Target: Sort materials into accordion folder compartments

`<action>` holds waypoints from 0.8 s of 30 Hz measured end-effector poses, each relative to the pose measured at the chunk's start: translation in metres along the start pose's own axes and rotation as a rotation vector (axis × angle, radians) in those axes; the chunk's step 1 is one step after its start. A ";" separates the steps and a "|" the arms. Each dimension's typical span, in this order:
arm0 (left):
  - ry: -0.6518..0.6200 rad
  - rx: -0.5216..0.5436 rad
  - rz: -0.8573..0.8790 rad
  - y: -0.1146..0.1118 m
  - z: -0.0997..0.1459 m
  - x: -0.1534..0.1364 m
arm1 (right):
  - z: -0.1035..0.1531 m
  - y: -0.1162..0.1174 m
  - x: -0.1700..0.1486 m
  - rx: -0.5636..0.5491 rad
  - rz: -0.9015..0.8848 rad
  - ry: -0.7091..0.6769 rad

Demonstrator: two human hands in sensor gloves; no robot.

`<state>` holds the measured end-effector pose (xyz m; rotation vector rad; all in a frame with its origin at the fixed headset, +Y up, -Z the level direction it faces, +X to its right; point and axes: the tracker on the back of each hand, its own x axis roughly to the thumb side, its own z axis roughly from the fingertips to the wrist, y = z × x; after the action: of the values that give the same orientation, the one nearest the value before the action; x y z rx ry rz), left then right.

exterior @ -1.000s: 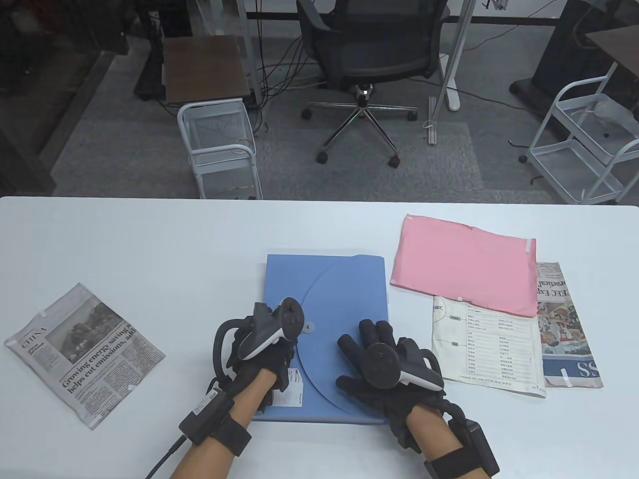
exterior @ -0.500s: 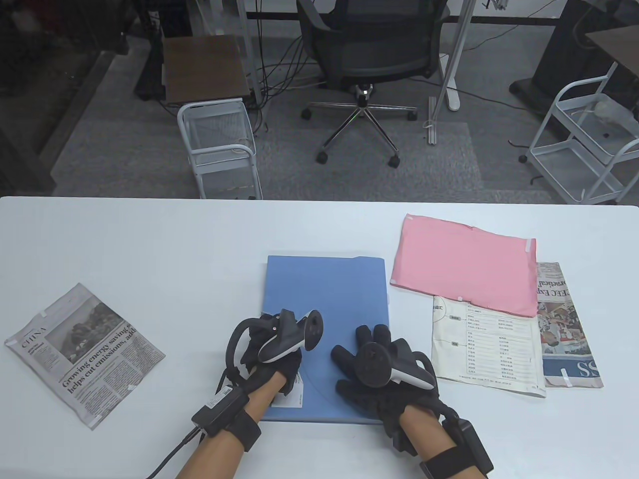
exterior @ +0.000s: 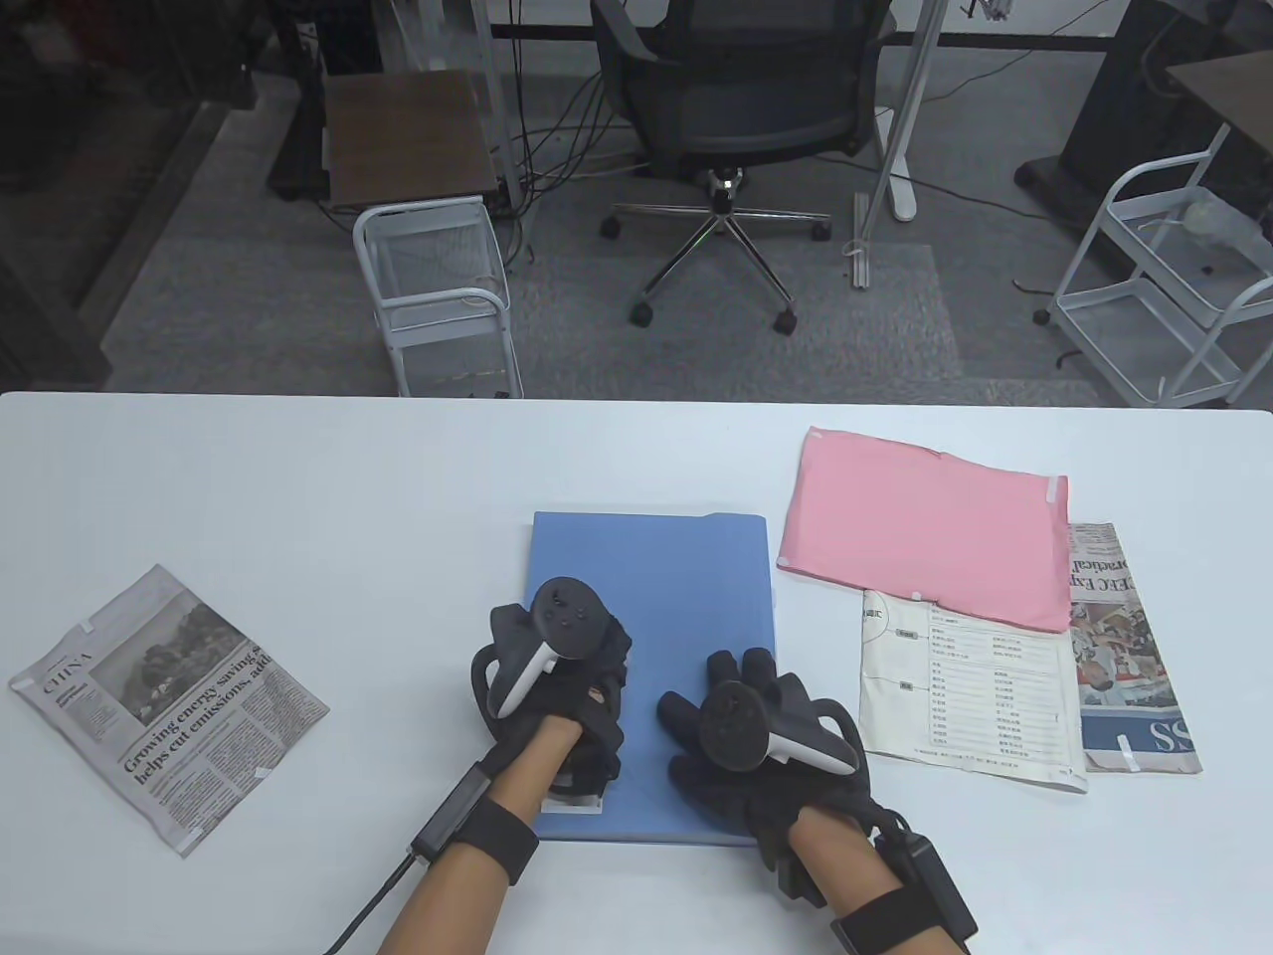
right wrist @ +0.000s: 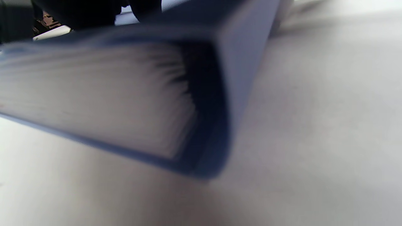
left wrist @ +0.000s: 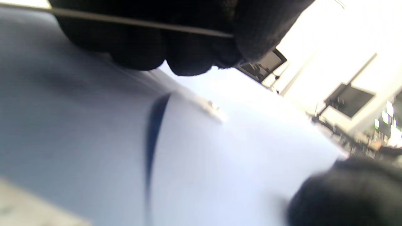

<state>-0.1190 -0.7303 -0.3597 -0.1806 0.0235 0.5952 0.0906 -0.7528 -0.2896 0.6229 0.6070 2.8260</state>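
A blue accordion folder (exterior: 686, 567) lies flat in the middle of the white table (exterior: 298, 477). My left hand (exterior: 572, 696) rests palm down on its near left part with bent fingers (left wrist: 188, 53) on the cover. Just ahead of them are the curved flap edge (left wrist: 154, 131) and a small clasp button (left wrist: 213, 106). A thin dark line crosses the fingers. My right hand (exterior: 741, 696) lies flat on the near right part with fingers spread. The right wrist view shows the folder's pleated end (right wrist: 125, 100).
A pink sheet (exterior: 925, 537) lies at the right, overlapping a white printed document (exterior: 970, 696) and a newspaper (exterior: 1134, 657). Another folded newspaper (exterior: 169, 696) lies at the left. An office chair (exterior: 736, 119) and wire carts stand beyond the far table edge.
My left hand has moved right and turned palm down over the clasp area. My right hand shifted slightly left. The folder's near end slid a little to the right.
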 end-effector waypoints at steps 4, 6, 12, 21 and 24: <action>0.043 0.021 0.082 0.017 0.005 -0.017 | 0.000 0.000 -0.001 0.002 -0.012 0.000; 0.045 0.054 0.030 0.026 0.009 -0.021 | 0.000 0.000 -0.001 0.003 -0.018 -0.001; 0.169 -0.113 -0.298 0.026 0.018 -0.029 | 0.000 -0.001 -0.002 0.004 -0.032 -0.001; 0.151 -0.127 -0.316 0.014 0.020 -0.041 | 0.005 -0.002 0.027 0.047 0.057 -0.025; 0.144 -0.132 -0.316 0.016 0.018 -0.042 | 0.002 0.005 0.053 -0.013 0.098 -0.092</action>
<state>-0.1634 -0.7379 -0.3413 -0.3479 0.0939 0.2675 0.0441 -0.7427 -0.2665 0.7960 0.5562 2.8694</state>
